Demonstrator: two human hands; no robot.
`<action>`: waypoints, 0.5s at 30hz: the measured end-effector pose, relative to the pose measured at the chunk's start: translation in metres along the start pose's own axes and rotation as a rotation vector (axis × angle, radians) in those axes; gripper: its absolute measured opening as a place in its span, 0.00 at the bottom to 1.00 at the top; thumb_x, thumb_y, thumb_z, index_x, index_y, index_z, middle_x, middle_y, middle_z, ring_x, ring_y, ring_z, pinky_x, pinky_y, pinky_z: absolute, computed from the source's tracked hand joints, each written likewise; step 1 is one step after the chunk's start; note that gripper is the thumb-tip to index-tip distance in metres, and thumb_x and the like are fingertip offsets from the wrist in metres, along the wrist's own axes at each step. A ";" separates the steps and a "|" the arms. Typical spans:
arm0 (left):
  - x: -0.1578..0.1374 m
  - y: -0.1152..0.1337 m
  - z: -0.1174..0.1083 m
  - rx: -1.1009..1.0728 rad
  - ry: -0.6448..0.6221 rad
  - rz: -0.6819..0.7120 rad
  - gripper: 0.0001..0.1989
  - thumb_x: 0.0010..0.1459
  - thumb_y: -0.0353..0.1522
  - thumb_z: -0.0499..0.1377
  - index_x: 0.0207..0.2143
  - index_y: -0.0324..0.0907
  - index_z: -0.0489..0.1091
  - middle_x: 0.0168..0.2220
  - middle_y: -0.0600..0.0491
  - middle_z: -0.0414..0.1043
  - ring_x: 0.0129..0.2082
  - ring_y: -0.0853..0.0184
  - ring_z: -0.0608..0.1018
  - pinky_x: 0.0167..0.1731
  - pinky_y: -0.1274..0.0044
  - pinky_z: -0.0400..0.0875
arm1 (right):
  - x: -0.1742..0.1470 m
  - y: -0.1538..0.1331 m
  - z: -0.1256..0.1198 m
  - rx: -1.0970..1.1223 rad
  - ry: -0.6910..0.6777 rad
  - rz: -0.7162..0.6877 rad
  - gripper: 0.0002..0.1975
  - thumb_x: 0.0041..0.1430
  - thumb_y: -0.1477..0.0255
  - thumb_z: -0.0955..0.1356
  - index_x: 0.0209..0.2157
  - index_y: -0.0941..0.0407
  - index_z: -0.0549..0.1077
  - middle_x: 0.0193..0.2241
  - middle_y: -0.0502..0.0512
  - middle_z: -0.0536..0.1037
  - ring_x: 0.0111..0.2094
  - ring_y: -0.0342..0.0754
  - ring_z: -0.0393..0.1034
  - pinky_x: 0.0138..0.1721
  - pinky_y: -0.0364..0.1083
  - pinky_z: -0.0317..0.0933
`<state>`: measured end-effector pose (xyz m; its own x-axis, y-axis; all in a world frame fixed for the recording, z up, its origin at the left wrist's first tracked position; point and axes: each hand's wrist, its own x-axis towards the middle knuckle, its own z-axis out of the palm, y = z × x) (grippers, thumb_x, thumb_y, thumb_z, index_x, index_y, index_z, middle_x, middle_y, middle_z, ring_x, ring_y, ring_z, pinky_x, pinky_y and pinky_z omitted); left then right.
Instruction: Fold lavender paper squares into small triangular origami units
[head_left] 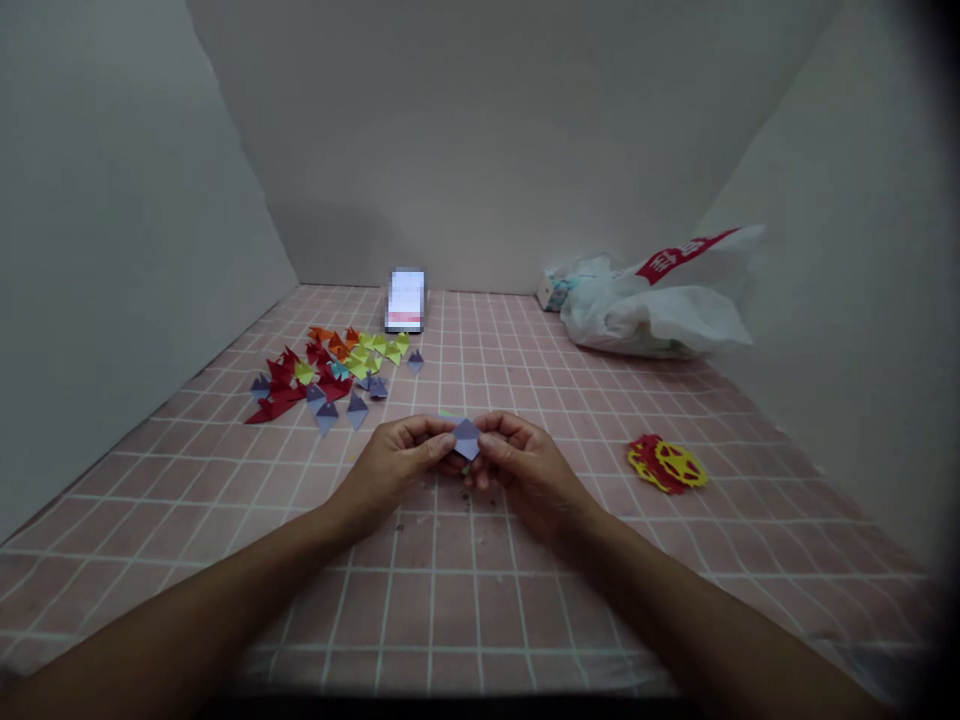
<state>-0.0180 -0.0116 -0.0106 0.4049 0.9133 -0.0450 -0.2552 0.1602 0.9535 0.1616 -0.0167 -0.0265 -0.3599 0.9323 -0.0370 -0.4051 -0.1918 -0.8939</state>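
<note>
pink gridded worktop (525, 370), grey walls (465, 150) on three sides, kinda dim in here, both hands (397, 455) pinching purple paper (466, 438)

A small purple folded paper (466, 440), pinched between two hands.
The paper shows a pointed, roughly diamond-like outline, its upper part a darker purple and its lower part paler, with the two tones meeting along a fold; one point faces up and another down toward the near edge of the counter (457, 630). The left hand (411, 452) covers one side corner and the right hand (517, 455) the other, thumbs on the near face, so its full width is hidden. Slivers of green show just above and below it (whether they belong to the same piece cannot be told). It is tilted so its near face is visible.
</note>
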 end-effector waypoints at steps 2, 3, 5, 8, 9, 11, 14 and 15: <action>0.001 -0.002 -0.002 -0.031 0.021 -0.024 0.11 0.54 0.35 0.67 0.37 0.36 0.76 0.28 0.52 0.79 0.27 0.69 0.80 0.34 0.75 0.76 | 0.000 0.001 0.000 -0.007 -0.005 -0.001 0.14 0.53 0.66 0.76 0.37 0.57 0.73 0.23 0.48 0.77 0.20 0.40 0.70 0.29 0.43 0.67; 0.001 -0.003 -0.002 -0.046 0.034 -0.036 0.12 0.53 0.35 0.68 0.37 0.36 0.76 0.28 0.53 0.79 0.27 0.69 0.80 0.34 0.76 0.76 | 0.001 0.001 -0.001 -0.009 -0.005 -0.002 0.14 0.53 0.66 0.76 0.38 0.57 0.73 0.24 0.48 0.78 0.21 0.40 0.70 0.29 0.43 0.67; 0.001 -0.004 -0.004 -0.064 0.059 -0.052 0.13 0.52 0.35 0.69 0.37 0.36 0.76 0.27 0.53 0.79 0.27 0.70 0.80 0.34 0.77 0.76 | 0.001 0.001 -0.001 -0.016 -0.003 -0.001 0.16 0.52 0.67 0.77 0.39 0.57 0.73 0.25 0.49 0.78 0.21 0.40 0.70 0.29 0.43 0.66; 0.002 -0.005 -0.005 -0.069 0.072 -0.060 0.14 0.51 0.36 0.70 0.37 0.37 0.76 0.27 0.53 0.79 0.28 0.70 0.80 0.35 0.78 0.76 | 0.002 0.002 -0.002 -0.024 0.001 0.003 0.15 0.51 0.67 0.77 0.39 0.56 0.73 0.27 0.49 0.79 0.21 0.40 0.70 0.28 0.43 0.66; 0.001 -0.005 -0.005 -0.066 0.071 -0.060 0.14 0.51 0.36 0.70 0.37 0.37 0.77 0.27 0.53 0.79 0.28 0.70 0.80 0.35 0.78 0.76 | 0.003 0.002 -0.002 -0.026 0.000 0.003 0.15 0.52 0.67 0.77 0.39 0.56 0.73 0.27 0.49 0.79 0.21 0.40 0.70 0.28 0.43 0.66; 0.001 -0.005 -0.005 -0.058 0.065 -0.061 0.13 0.52 0.37 0.69 0.36 0.37 0.77 0.27 0.53 0.79 0.27 0.70 0.80 0.34 0.78 0.76 | 0.003 0.002 -0.002 -0.029 -0.010 0.002 0.14 0.53 0.66 0.76 0.38 0.56 0.73 0.26 0.48 0.78 0.21 0.40 0.70 0.29 0.43 0.66; 0.002 -0.005 -0.004 -0.040 0.059 -0.062 0.13 0.53 0.37 0.68 0.35 0.36 0.76 0.26 0.53 0.78 0.27 0.69 0.80 0.34 0.76 0.76 | 0.003 0.003 -0.003 -0.041 -0.013 0.002 0.13 0.55 0.65 0.75 0.37 0.56 0.72 0.24 0.48 0.77 0.21 0.41 0.70 0.28 0.43 0.65; 0.002 -0.005 -0.004 -0.032 0.059 -0.064 0.12 0.53 0.37 0.68 0.35 0.36 0.76 0.26 0.52 0.78 0.27 0.69 0.80 0.34 0.76 0.76 | 0.003 0.003 -0.003 -0.045 -0.010 0.003 0.12 0.56 0.64 0.75 0.36 0.55 0.72 0.23 0.47 0.77 0.21 0.41 0.70 0.28 0.43 0.65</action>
<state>-0.0191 -0.0093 -0.0163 0.3689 0.9212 -0.1241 -0.2585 0.2299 0.9383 0.1616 -0.0141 -0.0307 -0.3700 0.9283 -0.0354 -0.3660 -0.1807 -0.9129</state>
